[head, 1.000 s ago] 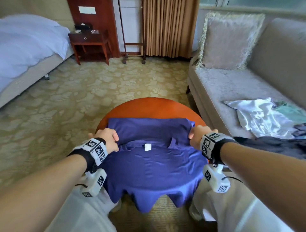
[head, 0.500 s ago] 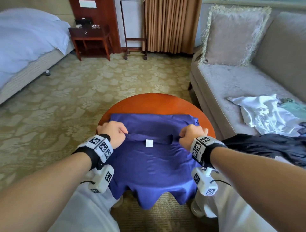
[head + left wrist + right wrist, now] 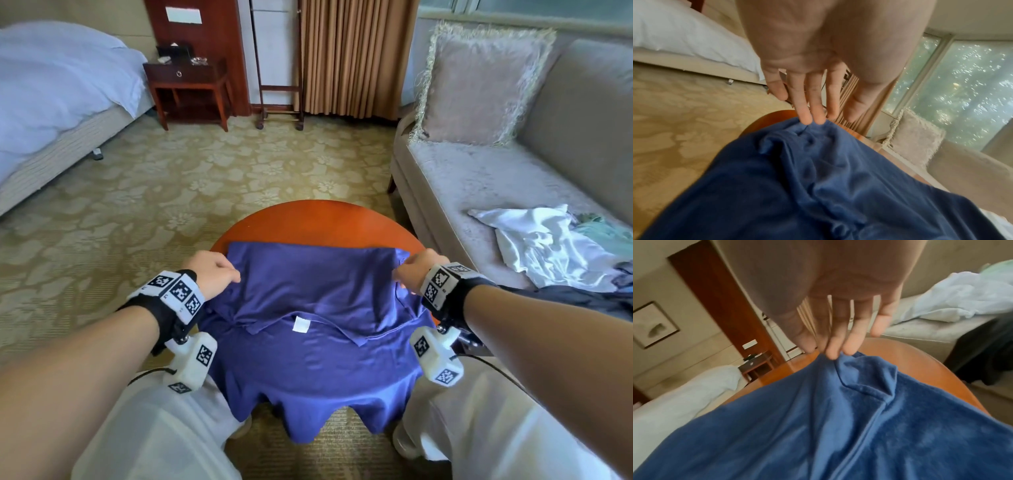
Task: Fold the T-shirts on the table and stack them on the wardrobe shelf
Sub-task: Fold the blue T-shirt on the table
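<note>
A blue T-shirt (image 3: 308,349) lies over the round wooden table (image 3: 318,219), its near hem hanging off the front edge. Its far part is folded back toward me, with a white label (image 3: 300,324) showing at the collar. My left hand (image 3: 231,275) pinches the left edge of the folded layer, and my right hand (image 3: 399,275) pinches the right edge. In the left wrist view the left hand (image 3: 813,121) pinches bunched shirt fabric (image 3: 818,178). In the right wrist view the right hand (image 3: 833,354) holds a gathered corner of the shirt (image 3: 838,418).
A grey sofa (image 3: 479,178) stands to the right with a cushion (image 3: 479,85), a white garment (image 3: 548,246), a green one (image 3: 606,233) and a dark one (image 3: 565,298). A bed (image 3: 51,102) and nightstand (image 3: 188,89) are at the back left. Patterned carpet (image 3: 205,178) surrounds the table.
Half a second ago both hands were closer together near the collar. They have since moved apart to the shirt's sides, and the folded layer is now stretched between them.
</note>
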Available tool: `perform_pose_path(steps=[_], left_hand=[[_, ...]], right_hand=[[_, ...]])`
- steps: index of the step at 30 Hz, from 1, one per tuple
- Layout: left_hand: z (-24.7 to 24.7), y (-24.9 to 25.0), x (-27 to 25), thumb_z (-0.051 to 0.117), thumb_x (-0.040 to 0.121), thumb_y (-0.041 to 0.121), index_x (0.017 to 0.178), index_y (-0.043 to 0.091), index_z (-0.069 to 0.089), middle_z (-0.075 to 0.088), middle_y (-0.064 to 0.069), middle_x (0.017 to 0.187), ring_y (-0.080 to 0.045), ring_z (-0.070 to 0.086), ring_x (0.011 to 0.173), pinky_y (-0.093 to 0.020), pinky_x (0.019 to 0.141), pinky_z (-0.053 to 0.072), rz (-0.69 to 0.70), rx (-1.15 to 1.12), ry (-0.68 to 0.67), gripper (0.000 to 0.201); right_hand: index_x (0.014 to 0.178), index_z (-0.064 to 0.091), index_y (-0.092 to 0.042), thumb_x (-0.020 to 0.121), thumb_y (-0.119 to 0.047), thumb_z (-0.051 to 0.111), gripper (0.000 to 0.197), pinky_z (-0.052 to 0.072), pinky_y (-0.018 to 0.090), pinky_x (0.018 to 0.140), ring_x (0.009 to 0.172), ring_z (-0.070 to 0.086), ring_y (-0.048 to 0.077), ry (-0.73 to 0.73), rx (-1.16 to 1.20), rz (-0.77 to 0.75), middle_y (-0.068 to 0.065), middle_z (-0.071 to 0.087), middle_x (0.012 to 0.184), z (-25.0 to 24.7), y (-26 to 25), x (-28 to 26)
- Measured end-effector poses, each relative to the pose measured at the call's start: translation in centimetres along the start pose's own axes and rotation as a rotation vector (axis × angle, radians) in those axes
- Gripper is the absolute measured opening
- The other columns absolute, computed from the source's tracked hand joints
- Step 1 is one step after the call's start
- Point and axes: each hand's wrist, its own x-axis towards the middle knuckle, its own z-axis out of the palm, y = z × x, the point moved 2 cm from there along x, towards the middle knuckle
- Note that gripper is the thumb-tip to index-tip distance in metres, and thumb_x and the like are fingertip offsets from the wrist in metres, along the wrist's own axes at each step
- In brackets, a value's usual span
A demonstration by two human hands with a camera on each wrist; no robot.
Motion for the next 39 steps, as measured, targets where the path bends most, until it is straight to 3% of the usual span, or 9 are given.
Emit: perform_pose_path(steps=[5,12,17,19,21,27,32,35,39], left_hand=[[0.5,0.2,3.1,0.073,0.08,0.024,0.071,0.006,0.068,0.07,-0.015,0.079,-0.036,0.065,0.084,-0.035,0.076,0.05,-0.129,-0.043,0.107,0.021],[2.3,0.6,7.1,0.074,0.084,0.025,0.114,-0.003,0.064,0.065,-0.02,0.118,-0.038,0.061,0.107,-0.037,0.089,0.047,-0.213,-0.085,0.11,0.042],[3.2,0.7,9.1,0.071,0.086,0.008,0.068,0.01,0.051,0.05,-0.005,0.074,-0.025,0.05,0.085,-0.028,0.074,0.035,-0.319,-0.106,0.119,0.027],[3.0,0.3,10.0,0.072,0.085,0.006,0.091,0.003,0.067,0.064,-0.012,0.096,-0.031,0.059,0.097,-0.028,0.077,0.038,-0.338,-0.091,0.115,0.009],[2.6,0.0,10.7,0.074,0.082,0.007,0.108,0.001,0.069,0.066,-0.015,0.117,-0.033,0.061,0.108,-0.03,0.083,0.043,-0.35,-0.085,0.149,0.027],[2.7,0.5,11.4,0.078,0.08,0.023,0.114,0.003,0.067,0.065,-0.016,0.122,-0.034,0.061,0.111,-0.038,0.098,0.047,-0.303,-0.043,0.167,0.04],[2.7,1.7,8.0,0.085,0.071,0.029,0.085,0.013,0.057,0.059,-0.01,0.098,-0.031,0.058,0.095,-0.034,0.082,0.043,-0.188,-0.006,0.226,0.035],[3.2,2.0,5.4,0.085,0.067,0.034,0.105,0.019,0.057,0.047,-0.01,0.124,-0.031,0.045,0.122,-0.038,0.102,0.038,-0.078,0.13,0.208,0.05],[4.9,2.4,2.4,0.081,0.069,0.046,0.11,0.026,0.054,0.044,-0.004,0.128,-0.03,0.045,0.123,-0.04,0.102,0.039,0.038,0.311,0.032,0.053]], right_hand=[[0.111,0.066,-0.007,0.074,-0.037,0.062,0.048,0.054,0.037,0.087,0.086,0.062,0.027,0.013,0.253,0.143,0.012,0.066,0.098,0.5,1.4,4.5],[0.093,0.065,-0.005,0.065,-0.045,0.067,0.049,0.057,0.039,0.081,0.074,0.067,0.03,0.046,0.305,0.228,0.012,0.068,0.077,2.0,0.3,7.9],[0.104,0.061,-0.009,0.058,-0.034,0.078,0.055,0.055,0.038,0.079,0.075,0.067,0.029,-0.013,0.32,0.286,0.013,0.068,0.081,1.6,-0.3,9.0],[0.108,0.063,-0.01,0.047,-0.037,0.077,0.068,0.056,0.04,0.081,0.077,0.068,0.03,-0.004,0.313,0.316,0.012,0.069,0.086,1.6,0.2,10.3],[0.108,0.066,-0.013,0.043,-0.041,0.074,0.071,0.056,0.042,0.084,0.08,0.068,0.03,0.05,0.307,0.311,0.01,0.069,0.09,1.8,1.1,12.2],[0.116,0.064,-0.008,0.081,-0.021,0.071,0.038,0.041,0.027,0.073,0.086,0.055,0.021,0.021,0.348,0.169,0.012,0.065,0.116,1.2,0.3,12.3],[0.126,0.05,-0.012,0.062,-0.036,0.076,0.072,0.044,0.04,0.096,0.116,0.049,0.034,0.142,0.224,0.192,0.013,0.048,0.127,1.2,-1.4,8.8],[0.131,0.04,-0.015,0.066,-0.04,0.076,0.079,0.035,0.044,0.103,0.126,0.033,0.031,0.228,0.012,-0.003,0.011,0.036,0.135,1.4,-2.2,5.7],[0.15,0.018,-0.018,0.073,-0.063,0.068,0.103,0.02,0.049,0.115,0.145,0.007,0.03,0.028,-0.199,-0.155,0.009,0.004,0.158,3.7,-2.9,2.1]])
